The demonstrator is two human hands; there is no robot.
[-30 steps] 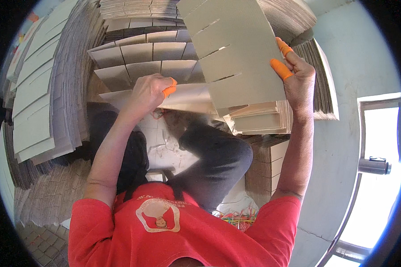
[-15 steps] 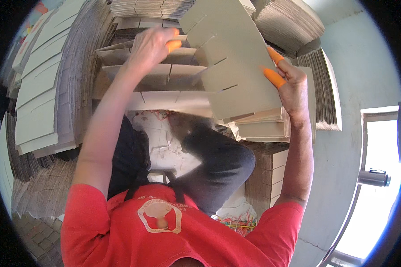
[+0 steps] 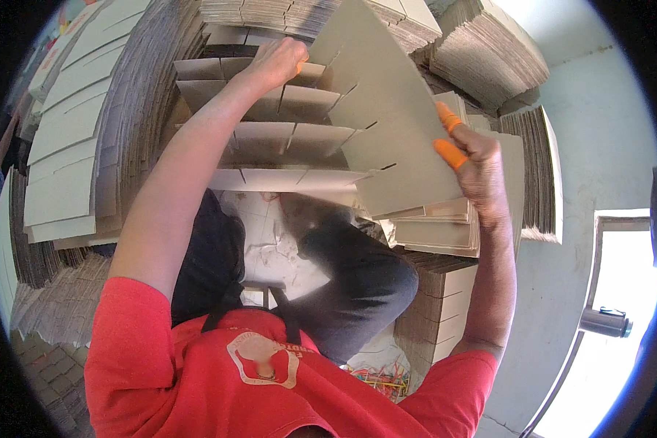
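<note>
We look down past a red shirt [image 3: 219, 394] and dark trousers [image 3: 350, 270] at two bare hands working with grey-beige card; the right hand [image 3: 478, 164] is at the right edge of a large slotted sheet [image 3: 398, 139], its orange-covered fingers [image 3: 451, 153] pinching that edge; the sheet stands tilted in front of the person, right of centre, with a row of short slits along its left side.

To the left of the sheet, we see several slotted card strips [image 3: 292, 136] running crosswise, one behind another, their right ends meeting the sheet near its slits; we cannot tell how far they are fitted in.

The left hand [image 3: 277, 62] reaches out over the far strips, close to the sheet's left edge; its fingers are curled, with a bit of orange covering showing, but we cannot tell whether they grasp anything.

Around them we find tall stacks of card: a long left-hand stack [image 3: 69, 139], a thick bundle [image 3: 485, 55] at the upper right and a slit-edged pile [image 3: 434, 310] beside the right knee; coloured strands [image 3: 383, 379] lie near that pile; a pale wall [image 3: 606, 139] rises at the right.
</note>
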